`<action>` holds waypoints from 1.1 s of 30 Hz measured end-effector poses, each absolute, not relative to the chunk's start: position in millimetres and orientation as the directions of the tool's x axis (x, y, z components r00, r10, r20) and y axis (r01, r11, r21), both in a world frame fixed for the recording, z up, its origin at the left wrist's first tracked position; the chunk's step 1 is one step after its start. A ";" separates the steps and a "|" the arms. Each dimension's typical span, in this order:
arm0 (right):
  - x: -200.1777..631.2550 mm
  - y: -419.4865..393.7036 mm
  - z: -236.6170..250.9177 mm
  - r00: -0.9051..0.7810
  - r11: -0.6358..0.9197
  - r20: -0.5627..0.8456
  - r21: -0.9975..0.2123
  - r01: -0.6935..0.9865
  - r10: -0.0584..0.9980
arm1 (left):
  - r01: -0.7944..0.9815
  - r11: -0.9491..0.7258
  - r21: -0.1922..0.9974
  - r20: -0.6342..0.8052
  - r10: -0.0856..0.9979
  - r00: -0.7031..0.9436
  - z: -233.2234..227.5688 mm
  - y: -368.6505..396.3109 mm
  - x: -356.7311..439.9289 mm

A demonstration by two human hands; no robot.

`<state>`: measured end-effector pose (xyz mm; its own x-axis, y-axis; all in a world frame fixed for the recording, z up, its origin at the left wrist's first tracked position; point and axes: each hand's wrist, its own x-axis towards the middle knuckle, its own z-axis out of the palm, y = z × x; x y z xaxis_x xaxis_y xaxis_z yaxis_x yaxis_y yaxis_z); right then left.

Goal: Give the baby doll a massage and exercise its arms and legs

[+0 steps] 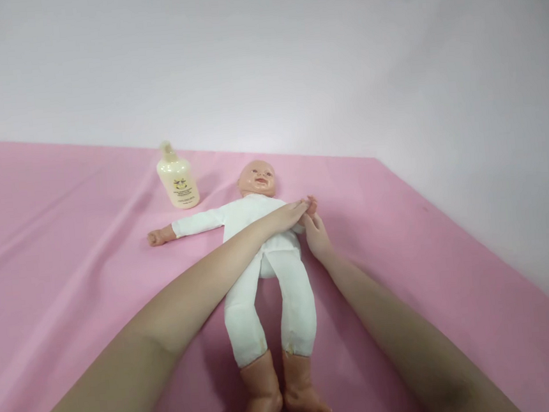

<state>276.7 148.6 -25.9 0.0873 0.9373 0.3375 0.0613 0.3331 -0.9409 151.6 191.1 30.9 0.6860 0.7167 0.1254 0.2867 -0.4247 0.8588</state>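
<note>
A baby doll (237,219) in a white suit lies on its back on a pink sheet (68,262), head away from me, bare feet towards me. My left hand (287,216) reaches across the doll's chest, and its fingertips touch the doll's small hand at its right-hand side. My right hand (316,235) comes from below and grips the doll's arm there. Most of that sleeve is hidden under my hands. The doll's other arm stretches out flat to the left.
A cream lotion bottle (177,178) with a yellow label stands upright on the sheet, left of the doll's head. A pale wall (262,59) rises behind and along the right side of the sheet.
</note>
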 end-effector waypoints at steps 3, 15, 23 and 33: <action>276.4 149.2 -26.8 0.087 0.327 0.330 -0.944 0.050 0.940 | 0.298 -0.428 0.853 0.114 0.711 0.694 31.0 191.6 151.9; 277.2 149.1 -28.1 0.089 0.324 0.327 -0.945 0.047 0.941 | 0.278 -0.430 0.859 0.127 0.705 0.698 26.4 194.4 151.6; 276.4 147.5 -25.9 0.087 0.321 0.325 -0.946 0.055 0.942 | 0.271 -0.423 0.864 0.127 0.705 0.698 29.0 192.9 152.5; 278.7 150.0 -28.2 0.071 0.327 0.332 -0.942 0.075 0.941 | 0.293 -0.425 0.856 0.114 0.709 0.696 35.1 189.0 152.0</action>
<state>278.7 150.0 -28.2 0.0713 0.9407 0.3318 0.0749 0.3266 -0.9422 152.0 189.0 35.1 0.6956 0.7093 0.1143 0.2931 -0.4254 0.8562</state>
